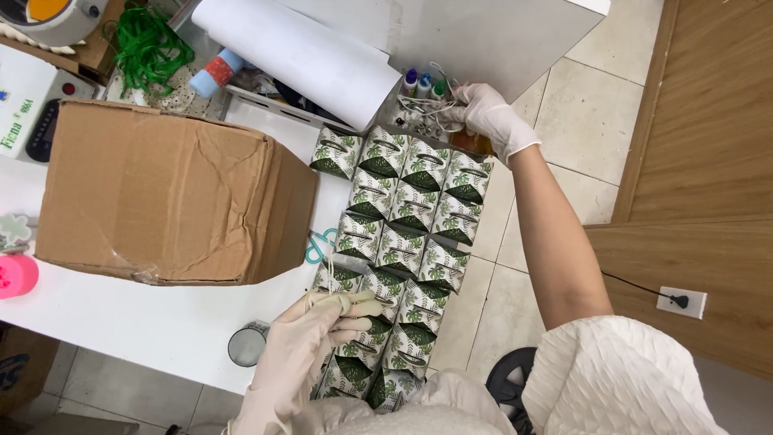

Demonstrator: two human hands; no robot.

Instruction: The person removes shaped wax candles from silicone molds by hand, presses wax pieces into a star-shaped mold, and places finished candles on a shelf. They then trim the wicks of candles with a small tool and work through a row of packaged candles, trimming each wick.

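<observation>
It looks like a small packing workroom. Rows of leaf-print boxes (403, 242) lie just beside a worn carton (169, 193) on a white table (161, 322). Beyond the carton lie a paper roll (298, 56) and green ribbon (145, 48); a scale (28, 109) stands to its left.

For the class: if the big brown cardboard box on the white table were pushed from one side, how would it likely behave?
The cardboard box would probably slide rather than tip: it sits broad and low on the smooth white table. Its creased, dented walls suggest it may buckle under a push. It seems light for its size, though its contents are hidden.
</observation>
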